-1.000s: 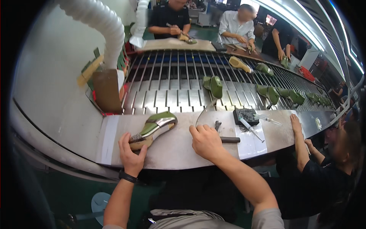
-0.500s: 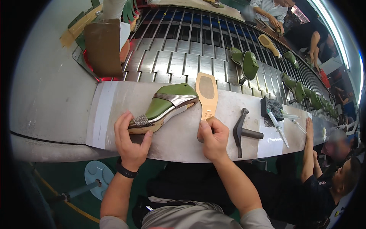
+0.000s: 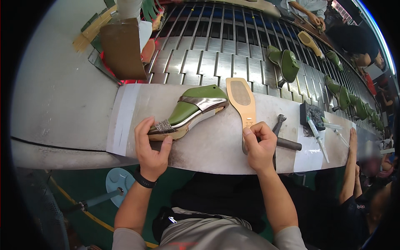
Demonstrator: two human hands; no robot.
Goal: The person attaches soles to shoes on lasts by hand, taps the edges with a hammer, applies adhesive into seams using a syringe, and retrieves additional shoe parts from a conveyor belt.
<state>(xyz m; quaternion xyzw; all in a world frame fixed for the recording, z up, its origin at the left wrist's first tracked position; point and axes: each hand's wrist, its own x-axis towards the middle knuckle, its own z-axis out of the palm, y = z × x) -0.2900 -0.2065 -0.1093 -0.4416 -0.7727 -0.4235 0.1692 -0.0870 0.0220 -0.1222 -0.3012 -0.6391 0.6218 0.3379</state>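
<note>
A green shoe upper on a last (image 3: 189, 112), with a silver strap and a rough, frayed toe, lies on its side on the bench. My left hand (image 3: 152, 154) grips its toe end, thumb on the near side and fingers on the far side. To its right is a tan insole (image 3: 241, 102) with a darker oval patch. My right hand (image 3: 260, 146) pinches the insole's narrow near end between thumb and curled fingers. A hammer (image 3: 287, 143) lies just beyond my right hand, its head partly hidden by that hand.
A black block (image 3: 312, 114) and several syringes (image 3: 318, 139) lie on the right of the bench (image 3: 200, 154). Behind runs a metal slat conveyor (image 3: 212, 64) carrying green shoes (image 3: 287, 66) and another insole (image 3: 307, 39). A brown board (image 3: 123, 50) stands at left. Co-workers (image 3: 310, 16) are nearby.
The whole view has shifted, so the bench appears further right. My right hand has moved closer to the hammer, now covering part of its head, and the insole is tilted more. My left hand keeps its grip.
</note>
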